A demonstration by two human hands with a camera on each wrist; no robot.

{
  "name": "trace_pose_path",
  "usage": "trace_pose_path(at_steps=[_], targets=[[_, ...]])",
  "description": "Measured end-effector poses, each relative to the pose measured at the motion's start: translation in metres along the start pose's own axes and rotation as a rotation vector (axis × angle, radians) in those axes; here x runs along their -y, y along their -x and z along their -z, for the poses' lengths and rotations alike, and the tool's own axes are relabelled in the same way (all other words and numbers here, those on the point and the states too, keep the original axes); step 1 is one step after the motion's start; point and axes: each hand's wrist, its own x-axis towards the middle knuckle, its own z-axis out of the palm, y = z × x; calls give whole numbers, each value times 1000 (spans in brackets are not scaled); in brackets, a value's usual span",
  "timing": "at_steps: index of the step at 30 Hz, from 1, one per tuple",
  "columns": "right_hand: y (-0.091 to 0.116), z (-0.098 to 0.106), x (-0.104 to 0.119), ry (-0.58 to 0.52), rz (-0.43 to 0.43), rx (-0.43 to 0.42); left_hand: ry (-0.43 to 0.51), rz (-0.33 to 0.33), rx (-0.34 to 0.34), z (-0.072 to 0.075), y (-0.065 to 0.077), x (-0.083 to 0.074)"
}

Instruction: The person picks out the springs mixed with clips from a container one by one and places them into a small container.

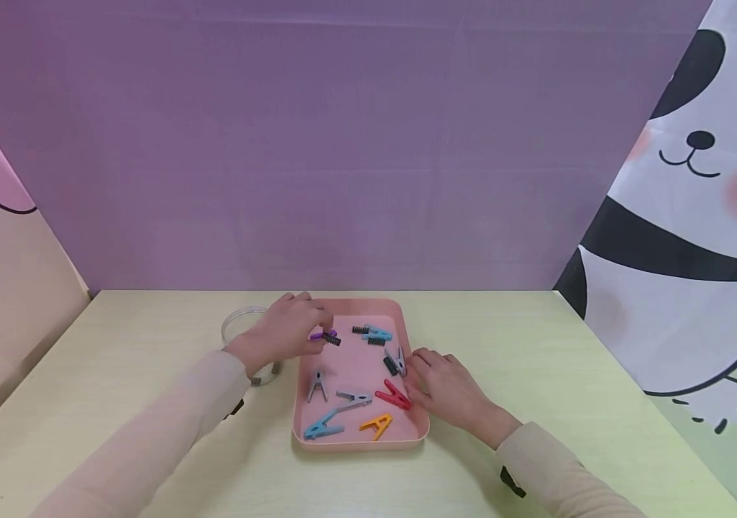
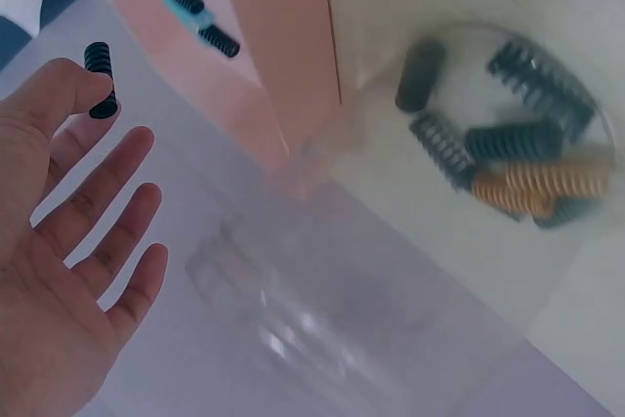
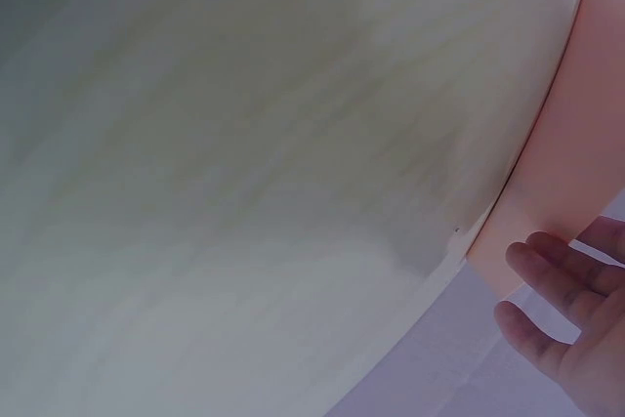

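My left hand (image 1: 289,329) is over the left side of a pink tray (image 1: 362,446). In the left wrist view its thumb and index finger pinch a black spring (image 2: 100,70), the other fingers spread apart. Just by those fingertips in the head view is a purple clip (image 1: 318,335); whether it is touched cannot be made out. My right hand (image 1: 449,388) lies at the tray's right wall, fingers slightly bent and touching the rim. Beside it in the tray are a red clip (image 1: 394,395) and a grey clip (image 1: 400,362) with a black spring (image 1: 390,366).
Elsewhere in the tray are blue clips (image 1: 324,427), grey clips (image 1: 318,386), a yellow clip (image 1: 377,426) and black springs (image 1: 376,341). Left of the tray stands a clear round container (image 1: 239,314), partly behind my left arm, holding black and orange springs (image 2: 557,179).
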Motion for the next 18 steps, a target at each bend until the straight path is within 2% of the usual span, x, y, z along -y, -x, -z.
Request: trace_pose_path(at_steps=[9,18], targets=[[1,0,0,-19,4,-17,34,79,-22,22,19,17],[0,-1,0,-10,7,-16,41,94,-130,27,38,41]])
